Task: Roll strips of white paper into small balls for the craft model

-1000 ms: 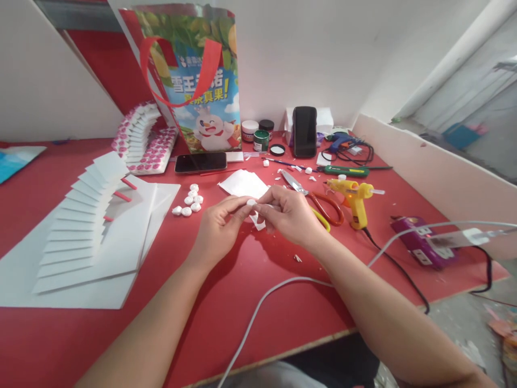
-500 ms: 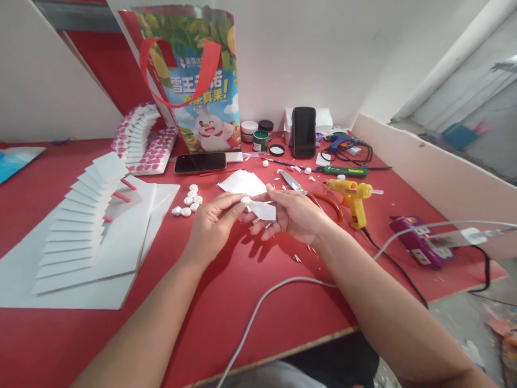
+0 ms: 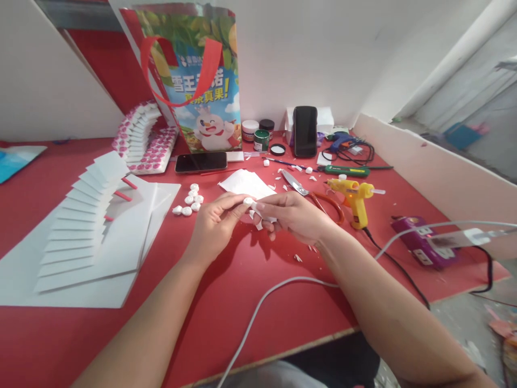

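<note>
Between thumb and fingers, my left hand [image 3: 214, 223] pinches a small white paper roll [image 3: 249, 201] shaped like a rosette. My right hand [image 3: 288, 215] is closed on the loose end of the white paper strip [image 3: 256, 218] that runs from the roll; part of the strip is hidden behind the fingers. Just beyond both hands lie stacked white paper sheets [image 3: 246, 182]. Several finished-looking white paper rosettes [image 3: 189, 199] sit in a cluster left of my left hand. Scissors [image 3: 294, 182] with orange-red handles lie behind my right hand.
A yellow glue gun [image 3: 355, 196] stands on the right, near a purple power strip [image 3: 424, 242]. A white cable [image 3: 266, 293] crosses the red table. Fanned white folded pieces [image 3: 76, 221] lie left. A phone [image 3: 201, 162], paint jars [image 3: 261, 140] and a printed bag [image 3: 210, 97] are behind.
My right hand's fingers have closed around the strip, which lay across the opened fingers before. Less of the strip shows now. My left hand keeps its pinch on the roll.
</note>
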`<state>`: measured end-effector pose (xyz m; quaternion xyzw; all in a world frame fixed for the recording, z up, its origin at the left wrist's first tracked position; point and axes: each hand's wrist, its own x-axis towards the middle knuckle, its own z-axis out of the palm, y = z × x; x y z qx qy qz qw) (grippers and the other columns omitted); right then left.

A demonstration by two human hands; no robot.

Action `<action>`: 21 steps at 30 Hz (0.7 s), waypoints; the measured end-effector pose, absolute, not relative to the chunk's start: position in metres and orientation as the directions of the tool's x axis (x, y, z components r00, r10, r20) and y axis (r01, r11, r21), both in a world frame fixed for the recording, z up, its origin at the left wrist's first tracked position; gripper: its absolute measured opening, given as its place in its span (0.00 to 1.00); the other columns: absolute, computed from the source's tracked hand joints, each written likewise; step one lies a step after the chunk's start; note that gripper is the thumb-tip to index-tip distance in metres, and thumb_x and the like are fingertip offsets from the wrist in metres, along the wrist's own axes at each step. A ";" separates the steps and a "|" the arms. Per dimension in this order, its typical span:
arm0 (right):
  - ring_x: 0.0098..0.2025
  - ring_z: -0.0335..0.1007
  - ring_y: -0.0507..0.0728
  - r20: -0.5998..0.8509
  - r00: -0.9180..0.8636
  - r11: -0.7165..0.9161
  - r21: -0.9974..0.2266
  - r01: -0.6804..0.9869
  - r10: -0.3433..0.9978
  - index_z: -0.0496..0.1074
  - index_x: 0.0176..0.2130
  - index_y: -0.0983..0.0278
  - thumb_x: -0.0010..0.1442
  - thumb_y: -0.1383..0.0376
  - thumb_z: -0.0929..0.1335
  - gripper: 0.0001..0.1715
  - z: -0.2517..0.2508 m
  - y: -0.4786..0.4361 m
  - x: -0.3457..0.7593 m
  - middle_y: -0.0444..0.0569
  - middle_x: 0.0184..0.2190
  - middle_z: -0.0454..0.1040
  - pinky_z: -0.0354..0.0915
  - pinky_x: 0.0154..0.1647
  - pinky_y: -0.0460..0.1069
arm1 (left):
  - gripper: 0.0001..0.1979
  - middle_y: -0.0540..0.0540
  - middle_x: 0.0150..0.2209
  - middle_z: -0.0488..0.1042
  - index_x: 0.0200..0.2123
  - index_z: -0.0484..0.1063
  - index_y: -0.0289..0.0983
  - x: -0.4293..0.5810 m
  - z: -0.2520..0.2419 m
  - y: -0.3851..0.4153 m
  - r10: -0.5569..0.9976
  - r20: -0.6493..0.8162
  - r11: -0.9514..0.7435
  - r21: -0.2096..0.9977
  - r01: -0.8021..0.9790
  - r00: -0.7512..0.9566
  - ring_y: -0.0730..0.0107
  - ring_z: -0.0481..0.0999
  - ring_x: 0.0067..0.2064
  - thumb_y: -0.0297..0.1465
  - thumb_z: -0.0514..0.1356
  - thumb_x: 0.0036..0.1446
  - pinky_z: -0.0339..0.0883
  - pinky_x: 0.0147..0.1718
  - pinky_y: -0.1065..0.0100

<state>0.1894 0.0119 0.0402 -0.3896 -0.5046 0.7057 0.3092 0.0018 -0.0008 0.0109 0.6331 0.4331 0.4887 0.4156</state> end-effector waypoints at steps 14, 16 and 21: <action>0.20 0.62 0.49 0.063 -0.092 0.095 -0.916 0.390 0.994 0.72 0.24 0.65 0.63 0.60 0.68 0.18 0.034 -0.005 0.165 0.42 0.16 0.68 0.58 0.26 0.46 | 0.10 0.46 0.41 0.80 0.42 0.82 0.39 0.015 0.007 -0.010 0.967 0.254 -0.247 0.956 0.161 -0.024 0.64 0.78 0.44 0.36 0.63 0.62 0.70 0.45 0.66; 0.21 0.62 0.50 0.095 -0.070 0.115 -0.911 0.396 0.993 0.73 0.25 0.64 0.64 0.60 0.67 0.17 0.032 -0.008 0.161 0.42 0.16 0.68 0.57 0.27 0.46 | 0.11 0.46 0.41 0.80 0.41 0.82 0.39 0.018 0.008 -0.011 0.953 0.299 -0.282 0.934 0.222 -0.050 0.64 0.78 0.43 0.36 0.61 0.64 0.70 0.44 0.67; 0.26 0.65 0.51 0.324 -0.153 0.353 -0.763 0.541 0.934 0.71 0.27 0.64 0.68 0.64 0.63 0.18 0.027 -0.014 0.156 0.46 0.23 0.73 0.58 0.31 0.47 | 0.12 0.46 0.40 0.80 0.44 0.82 0.40 0.022 0.005 -0.014 0.891 0.445 -0.383 0.845 0.374 -0.091 0.65 0.78 0.42 0.35 0.59 0.66 0.71 0.45 0.67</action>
